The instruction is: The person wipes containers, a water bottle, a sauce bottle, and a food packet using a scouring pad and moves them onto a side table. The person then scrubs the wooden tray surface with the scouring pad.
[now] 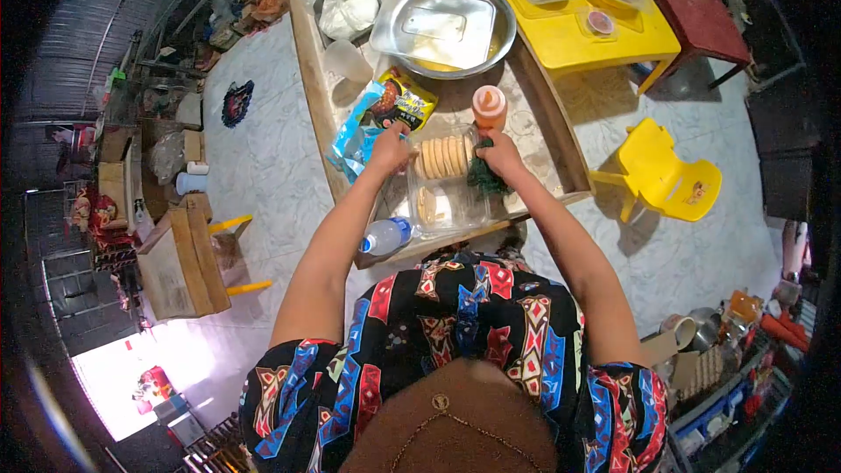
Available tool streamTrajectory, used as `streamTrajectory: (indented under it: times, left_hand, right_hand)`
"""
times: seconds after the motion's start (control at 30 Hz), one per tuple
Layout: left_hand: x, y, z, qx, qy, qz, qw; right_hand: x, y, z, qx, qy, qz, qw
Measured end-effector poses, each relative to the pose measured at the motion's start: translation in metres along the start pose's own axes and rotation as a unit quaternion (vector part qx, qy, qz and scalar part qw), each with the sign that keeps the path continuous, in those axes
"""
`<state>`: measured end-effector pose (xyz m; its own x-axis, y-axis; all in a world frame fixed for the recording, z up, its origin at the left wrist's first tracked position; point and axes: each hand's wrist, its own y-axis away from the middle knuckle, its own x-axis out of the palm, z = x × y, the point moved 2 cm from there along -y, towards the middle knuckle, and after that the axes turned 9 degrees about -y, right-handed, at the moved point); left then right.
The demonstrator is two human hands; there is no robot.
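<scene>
My left hand (390, 148) is closed at the left edge of a clear plastic container (451, 210), beside a yellow and black packet (405, 101) and a blue and white wrapper (355, 136). Round, pale biscuits (442, 157) stand in a row in the container's upper part; a few more lie lower down. At the container's right edge my right hand (501, 158) has its fingers closed, with something dark green (484, 173) under them. Just above that hand stands an orange bottle (490, 108). What each hand's fingertips grip is too small to make out.
The wooden tray (547, 114) also bears a metal bowl (504, 44), a white bag (349, 10) and a water bottle (385, 236). To the right are a yellow table (561, 44) with tubs and a yellow chair (666, 175). A cardboard box (180, 263) stands left.
</scene>
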<state>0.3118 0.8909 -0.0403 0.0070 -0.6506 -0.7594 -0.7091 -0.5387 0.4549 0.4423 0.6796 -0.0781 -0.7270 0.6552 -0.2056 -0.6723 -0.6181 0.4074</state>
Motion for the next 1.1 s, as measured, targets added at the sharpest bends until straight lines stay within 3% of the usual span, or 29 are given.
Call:
streamTrajectory:
  times: [0.03, 0.13, 0.23, 0.4, 0.53, 0.67, 0.87, 1.0, 1.07, 1.1]
  left_hand:
    - [-0.001, -0.001, 0.007, 0.004, 0.001, -0.018, 1.0]
    - [-0.003, -0.008, 0.023, 0.038, -0.018, -0.073, 0.996]
    - [-0.006, -0.003, 0.019, 0.096, -0.048, -0.177, 0.978]
    - [-0.003, -0.006, 0.014, 0.093, -0.036, -0.191, 0.976]
    - [0.0, -0.005, 0.023, 0.07, -0.035, -0.203, 0.976]
    - [0.003, -0.006, 0.027, 0.064, -0.025, -0.205, 0.976]
    - [0.005, -0.021, 0.04, 0.05, -0.023, -0.224, 0.973]
    - [-0.001, -0.022, 0.05, 0.062, -0.022, -0.2, 0.978]
    - [0.005, -0.031, 0.058, -0.075, 0.174, 0.004, 0.982]
    - [0.005, -0.033, 0.059, -0.075, 0.172, 0.001, 0.982]
  right_hand:
    - [0.007, -0.001, 0.002, -0.043, 0.068, -0.022, 0.996]
    - [0.019, -0.006, 0.006, -0.011, 0.142, -0.047, 0.989]
    - [0.021, -0.008, 0.01, -0.014, 0.164, -0.033, 0.986]
    - [-0.003, 0.013, -0.001, -0.032, 0.119, -0.012, 0.992]
    - [-0.043, 0.052, 0.003, -0.055, 0.145, -0.101, 0.983]
    - [-0.07, 0.082, 0.006, -0.032, 0.138, -0.112, 0.984]
    - [-0.123, 0.093, -0.004, -0.065, 0.102, -0.288, 0.95]
    - [-0.119, 0.084, -0.014, -0.096, 0.107, -0.257, 0.956]
    - [-0.103, 0.082, -0.004, -0.116, 0.214, -0.234, 0.941]
    - [-0.097, 0.082, -0.001, -0.082, 0.219, -0.209, 0.949]
